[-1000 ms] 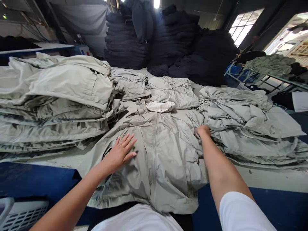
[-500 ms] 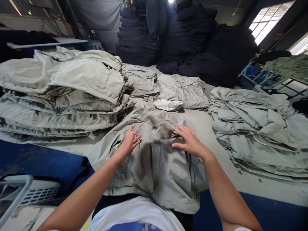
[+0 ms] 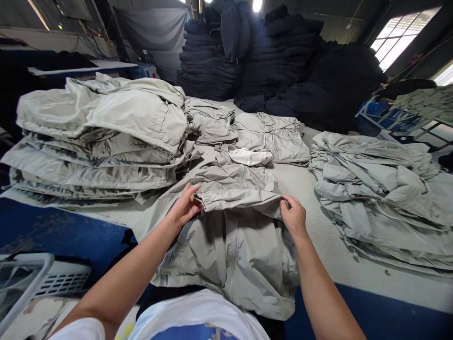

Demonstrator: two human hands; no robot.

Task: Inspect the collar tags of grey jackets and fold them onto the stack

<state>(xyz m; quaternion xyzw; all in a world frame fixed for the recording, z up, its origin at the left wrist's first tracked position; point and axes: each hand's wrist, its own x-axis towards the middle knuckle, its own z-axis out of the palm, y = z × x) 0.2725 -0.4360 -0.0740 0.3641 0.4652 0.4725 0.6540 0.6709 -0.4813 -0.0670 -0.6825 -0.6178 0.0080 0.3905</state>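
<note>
A light grey jacket [image 3: 203, 255] lies spread in front of me, its lower edge hanging over the table's near side. One jacket sleeve [image 3: 240, 199] stretches crosswise above the jacket's body, raised a little. My left hand [image 3: 186, 206] is closed at the sleeve's gathered cuff end, thumb and fingers around its edge. On the other side, my right hand [image 3: 294, 216] pinches the sleeve's upper part near the jacket's right side. The jacket's collar [image 3: 251, 156], with a whitish lining, points away from me.
A tall pile of grey garments [image 3: 134, 118] stands left, another pile [image 3: 382, 189] right. Folded garments [image 3: 272, 137] lie beyond the collar on the white table [image 3: 329, 250]. Dark stacks [image 3: 283, 56] rise behind. A white plastic basket [image 3: 63, 278] sits low at left.
Both hands were open over the jacket, with a blurred fold of cloth between them. Now they have closed on the sleeve, which is drawn straight across. My right hand has shifted slightly right.
</note>
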